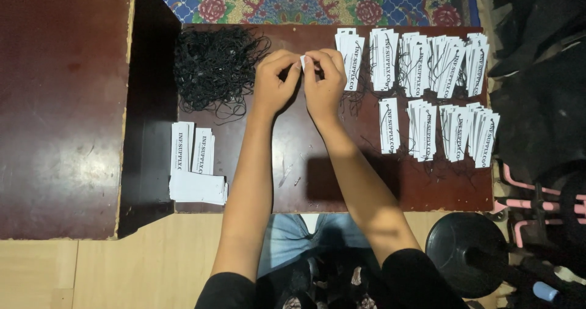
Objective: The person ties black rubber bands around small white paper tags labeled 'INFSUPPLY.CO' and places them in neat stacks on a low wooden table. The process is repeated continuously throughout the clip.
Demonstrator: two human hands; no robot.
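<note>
My left hand [276, 80] and my right hand [323, 83] meet fingertip to fingertip over the dark brown tabletop [293, 175]. Between them they pinch a small white paper tag [303, 62], mostly hidden by the fingers. A tangled heap of thin black string loops [213, 65] lies just left of my left hand. To the right of my right hand, white printed tags with black strings [421, 62] lie in overlapping rows, with a second row [439, 132] below. Plain white tags without strings [194, 162] are stacked at the lower left of the table.
A second, larger reddish-brown board [61, 101] lies to the left, with a dark gap between. A patterned floral rug [305, 1] shows beyond the table. A round black weight [470, 248] and pink tubing [525, 193] sit at the lower right beside dark fabric [537, 101].
</note>
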